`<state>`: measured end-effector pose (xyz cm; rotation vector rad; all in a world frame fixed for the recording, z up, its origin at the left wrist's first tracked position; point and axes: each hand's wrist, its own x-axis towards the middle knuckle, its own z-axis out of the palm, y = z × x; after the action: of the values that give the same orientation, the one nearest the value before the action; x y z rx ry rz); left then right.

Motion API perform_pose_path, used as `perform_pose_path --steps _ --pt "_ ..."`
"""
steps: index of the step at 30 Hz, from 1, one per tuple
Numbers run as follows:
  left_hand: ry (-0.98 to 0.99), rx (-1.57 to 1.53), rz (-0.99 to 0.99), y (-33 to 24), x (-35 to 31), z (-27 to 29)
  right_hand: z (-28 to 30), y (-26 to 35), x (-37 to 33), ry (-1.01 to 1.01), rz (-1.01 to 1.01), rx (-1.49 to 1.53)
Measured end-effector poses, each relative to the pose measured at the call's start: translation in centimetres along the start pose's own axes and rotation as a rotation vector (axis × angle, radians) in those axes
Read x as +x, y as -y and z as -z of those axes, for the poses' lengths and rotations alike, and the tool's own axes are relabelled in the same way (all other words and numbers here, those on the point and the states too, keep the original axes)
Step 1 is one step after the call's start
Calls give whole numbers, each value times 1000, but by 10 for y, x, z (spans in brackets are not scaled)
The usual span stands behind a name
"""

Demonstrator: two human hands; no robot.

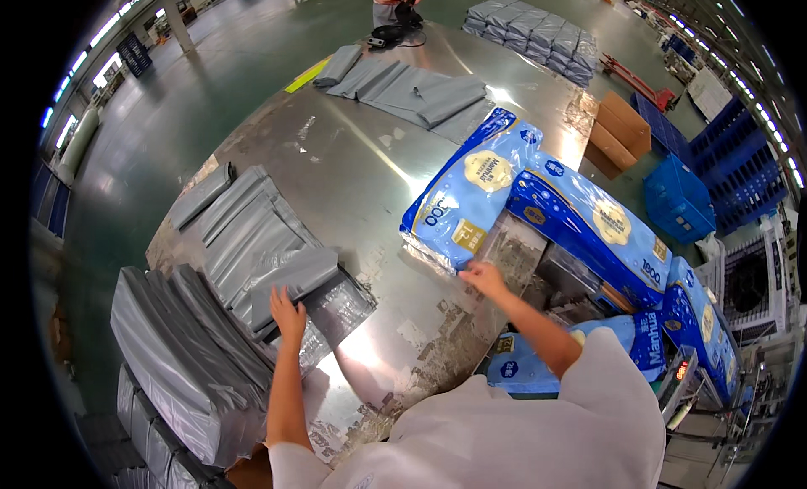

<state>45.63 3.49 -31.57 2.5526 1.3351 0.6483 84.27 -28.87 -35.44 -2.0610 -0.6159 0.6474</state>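
My left hand (288,318) rests on a stack of grey plastic mailing bags (252,228) at the left, its fingers stretched out and apart at the edge of the folded-over top bag (296,275). At the table's right side, my right hand (485,279) pinches the near lower corner of a blue plastic-wrapped tissue pack (471,186). That pack lies flat on the metal table (378,228). A second blue tissue pack (597,228) sits just to its right, close against it.
More tissue packs (704,325) stand at the right beside a machine with a red display (681,370). Grey bundles (181,346) are piled at the left edge. Flat grey bags (403,90) lie across the far side. A person (392,3) stands beyond the table. A cardboard box (620,134) and blue crate (677,199) stand right.
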Motion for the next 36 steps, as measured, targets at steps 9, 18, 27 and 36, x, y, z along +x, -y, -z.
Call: perform_pose_path --steps 9,18,27,36 --pt "298 382 -182 49 136 -49 -82 63 19 -282 -146 -192" --pt "903 288 -47 83 117 -26 -96 226 112 -413 764 -374" --pt "318 152 -62 -3 -73 18 -88 405 45 -318 903 111" --pt "507 -104 -58 7 -208 -22 -124 277 -179 363 1361 30"
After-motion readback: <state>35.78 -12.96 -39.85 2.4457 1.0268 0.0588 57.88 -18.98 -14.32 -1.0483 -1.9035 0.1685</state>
